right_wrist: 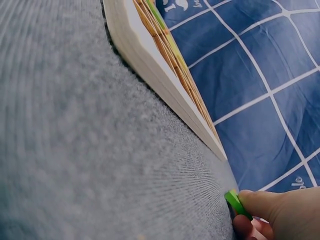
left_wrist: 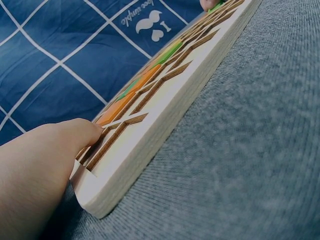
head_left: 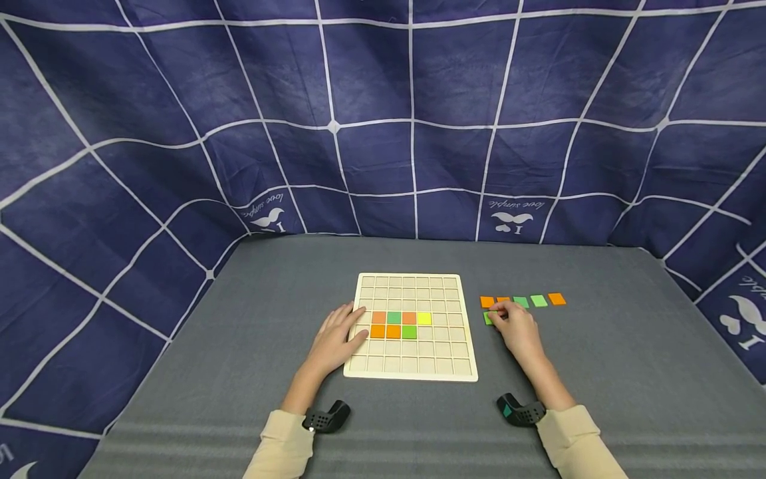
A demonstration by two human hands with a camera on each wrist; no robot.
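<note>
- From the head camera, we see the left hand (head_left: 336, 339) lying flat, fingers straight, on the left edge of the wooden board (head_left: 411, 368), gripping nothing.
- Seven coloured tiles (head_left: 393, 324) fill board squares in two short rows.
- The right hand (head_left: 516, 328) rests on the grey table (head_left: 239, 332) right of the board, fingertips pinching a green tile (head_left: 488, 319); the hand hides most of it.
- A row of loose tiles (head_left: 538, 301) lies just behind that hand.
- In the left wrist view, a fingertip (left_wrist: 75, 135) presses the board's corner (left_wrist: 115, 170); the tiles appear only as thin slivers.
- In the right wrist view, we see the green tile (right_wrist: 235, 203) held on edge between fingertips (right_wrist: 265, 207), near the board (right_wrist: 150, 65); the rest of the hand is cut off.
</note>
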